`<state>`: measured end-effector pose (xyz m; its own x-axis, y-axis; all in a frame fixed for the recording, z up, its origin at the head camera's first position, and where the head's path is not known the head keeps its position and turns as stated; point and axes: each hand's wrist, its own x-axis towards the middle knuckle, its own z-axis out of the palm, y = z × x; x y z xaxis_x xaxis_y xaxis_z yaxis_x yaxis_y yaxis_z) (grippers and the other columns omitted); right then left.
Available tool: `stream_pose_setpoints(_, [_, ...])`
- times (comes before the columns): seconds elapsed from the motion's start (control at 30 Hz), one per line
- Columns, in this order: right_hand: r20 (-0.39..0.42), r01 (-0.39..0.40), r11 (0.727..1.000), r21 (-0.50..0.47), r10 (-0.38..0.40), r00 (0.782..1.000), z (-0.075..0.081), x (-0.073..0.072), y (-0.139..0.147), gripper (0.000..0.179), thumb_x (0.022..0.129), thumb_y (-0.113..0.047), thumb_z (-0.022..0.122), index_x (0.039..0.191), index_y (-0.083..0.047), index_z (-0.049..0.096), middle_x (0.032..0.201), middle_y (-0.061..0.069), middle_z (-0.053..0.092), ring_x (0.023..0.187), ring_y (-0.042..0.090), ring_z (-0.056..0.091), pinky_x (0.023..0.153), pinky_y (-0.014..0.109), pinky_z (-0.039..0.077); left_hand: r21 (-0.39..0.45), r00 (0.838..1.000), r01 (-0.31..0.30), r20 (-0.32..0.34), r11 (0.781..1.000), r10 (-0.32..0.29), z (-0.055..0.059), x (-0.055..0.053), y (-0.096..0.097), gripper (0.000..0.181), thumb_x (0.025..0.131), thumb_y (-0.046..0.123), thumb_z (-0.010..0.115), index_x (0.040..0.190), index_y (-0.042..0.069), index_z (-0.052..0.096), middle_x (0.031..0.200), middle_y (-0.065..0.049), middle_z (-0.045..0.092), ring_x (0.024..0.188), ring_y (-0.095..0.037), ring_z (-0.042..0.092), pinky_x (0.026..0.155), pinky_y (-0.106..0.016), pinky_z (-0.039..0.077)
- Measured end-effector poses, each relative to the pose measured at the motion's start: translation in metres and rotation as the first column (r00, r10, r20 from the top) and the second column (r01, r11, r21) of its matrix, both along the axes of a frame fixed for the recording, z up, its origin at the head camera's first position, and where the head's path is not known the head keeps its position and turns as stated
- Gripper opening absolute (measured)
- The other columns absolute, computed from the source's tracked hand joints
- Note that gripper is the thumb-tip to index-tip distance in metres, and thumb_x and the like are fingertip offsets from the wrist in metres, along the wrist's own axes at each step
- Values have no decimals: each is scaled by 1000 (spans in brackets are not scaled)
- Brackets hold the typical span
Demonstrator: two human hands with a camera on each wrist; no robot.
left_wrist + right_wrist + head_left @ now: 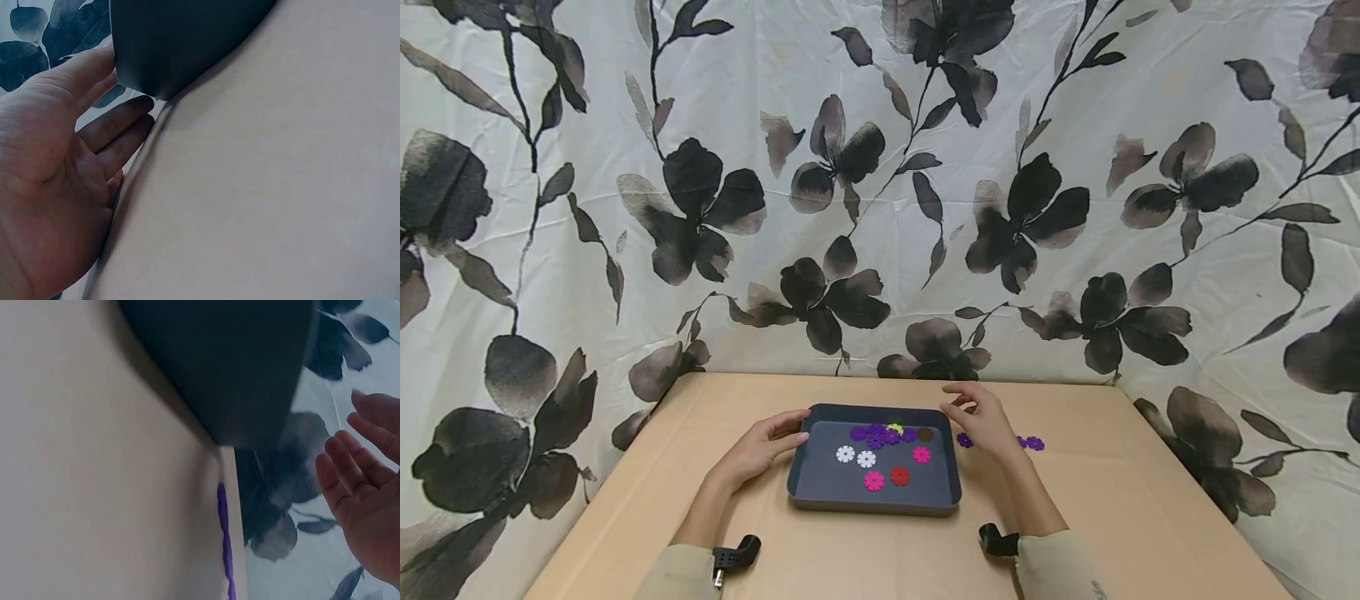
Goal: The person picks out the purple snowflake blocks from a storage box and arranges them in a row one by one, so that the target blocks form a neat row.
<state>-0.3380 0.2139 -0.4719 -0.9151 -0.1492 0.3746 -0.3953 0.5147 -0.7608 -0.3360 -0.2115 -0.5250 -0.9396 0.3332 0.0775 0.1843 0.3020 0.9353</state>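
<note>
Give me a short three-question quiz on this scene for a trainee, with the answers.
1. True or false: two white pieces lie inside the tray.
2. Multiple choice: what colour are the loose pieces on the table, right of the tray? A) red; B) purple; C) white.
3. Fill in: the hand nearer those loose pieces is the person's ___.

Key:
1. True.
2. B.
3. Right hand.

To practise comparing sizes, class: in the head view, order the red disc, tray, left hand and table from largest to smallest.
1. Table
2. Tray
3. Left hand
4. Red disc
</note>
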Motion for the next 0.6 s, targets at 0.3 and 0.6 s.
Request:
stream_pose_setpoints(0.3, [13,-81,997,21,80,997,-2,2,-32,31,95,-14,77,125,-8,72,121,11,72,96,20,67,84,29,57,9,1000,2,6,1000,-3,0,-1,-1,62,98,32,74,152,9,53,157,-15,52,146,-35,48,121,-52,38])
stream_pose_setpoints(0.6, [69,-214,973,92,208,976,-15,-2,-60,31,95,-10,76,124,0,71,118,20,72,93,18,68,79,24,56,9,1000,6,-6,1000,-6,-2,-1,-1,64,97,34,75,152,9,53,157,-15,52,147,-36,48,122,-54,37])
